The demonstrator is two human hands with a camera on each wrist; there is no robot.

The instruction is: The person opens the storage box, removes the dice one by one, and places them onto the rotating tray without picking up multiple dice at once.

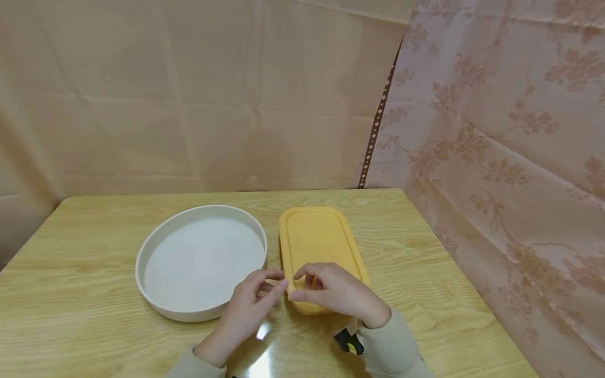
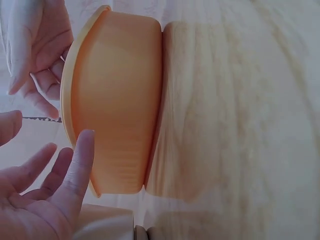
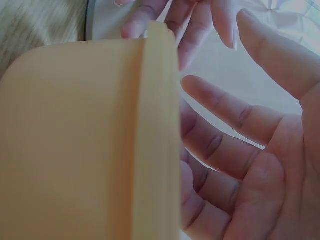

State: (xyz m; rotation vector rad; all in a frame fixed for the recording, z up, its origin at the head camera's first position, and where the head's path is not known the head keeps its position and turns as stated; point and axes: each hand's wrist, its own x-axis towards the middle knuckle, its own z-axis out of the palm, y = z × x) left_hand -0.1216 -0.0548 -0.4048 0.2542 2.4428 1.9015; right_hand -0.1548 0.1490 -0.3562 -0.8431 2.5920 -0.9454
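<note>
A yellow rectangular container with rounded corners stands on the table, its flat lid (image 1: 314, 231) in place on top. In the left wrist view its side wall (image 2: 117, 95) rises from the table to the overhanging lid rim (image 2: 69, 95). My left hand (image 1: 248, 302) is at the lid's left edge, fingers loosely spread, with a fingertip right at the rim. Over the near part of the lid is my right hand (image 1: 337, 289), fingers bent loosely and thumb apart. The right wrist view shows its fingers (image 3: 225, 105) close to the lid's top, pinching nothing.
A large round white tray (image 1: 203, 257) with a low raised rim stands left of the container, close to my left hand. The wood-grain table (image 1: 416, 294) ends at a beige curtain (image 1: 212, 105) behind and a flowered pink one (image 1: 520, 157) on the right.
</note>
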